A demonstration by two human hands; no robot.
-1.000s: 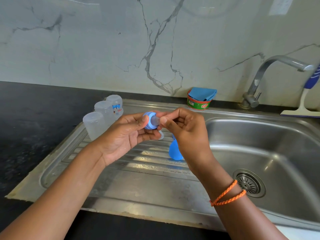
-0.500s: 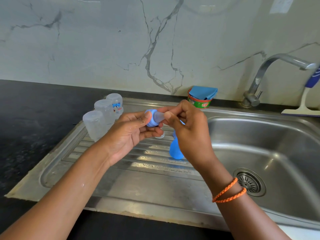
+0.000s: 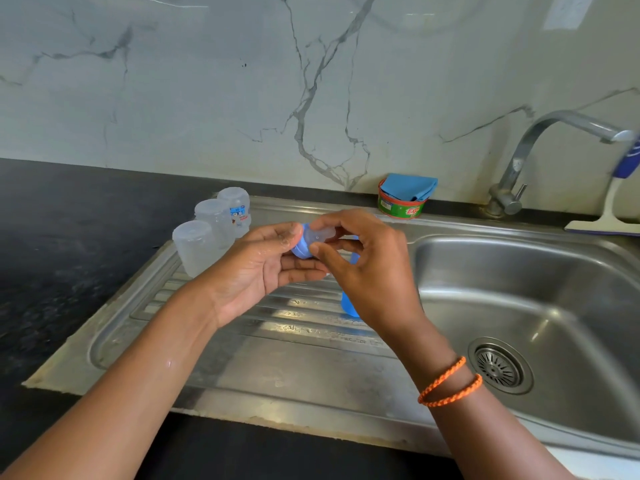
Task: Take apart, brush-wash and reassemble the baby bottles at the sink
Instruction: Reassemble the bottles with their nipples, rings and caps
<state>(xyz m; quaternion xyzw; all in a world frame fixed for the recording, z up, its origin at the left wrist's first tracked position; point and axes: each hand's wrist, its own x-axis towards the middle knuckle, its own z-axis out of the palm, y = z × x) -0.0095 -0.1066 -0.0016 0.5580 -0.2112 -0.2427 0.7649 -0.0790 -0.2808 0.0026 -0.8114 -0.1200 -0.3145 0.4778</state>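
Over the steel drainboard (image 3: 277,358) my left hand (image 3: 263,268) holds a blue screw ring (image 3: 300,245) between thumb and fingers. My right hand (image 3: 367,268) pinches the clear teat (image 3: 320,235) that sticks out of that ring. Three clear bottle bodies (image 3: 213,230) stand upside down at the drainboard's far left corner. A blue cap (image 3: 349,304) stands on the drainboard behind my right hand, mostly hidden by it.
The sink basin (image 3: 540,306) with its drain strainer (image 3: 497,365) lies to the right, under a steel tap (image 3: 526,157). A green soap tub with a blue cloth (image 3: 405,195) sits at the wall. A brush handle (image 3: 620,188) leans at far right. Black counter (image 3: 69,237) spreads left.
Both hands stayed over the drainboard. My right fingers have shifted their pinch on the teat, and more of the teat now shows beyond the ring.
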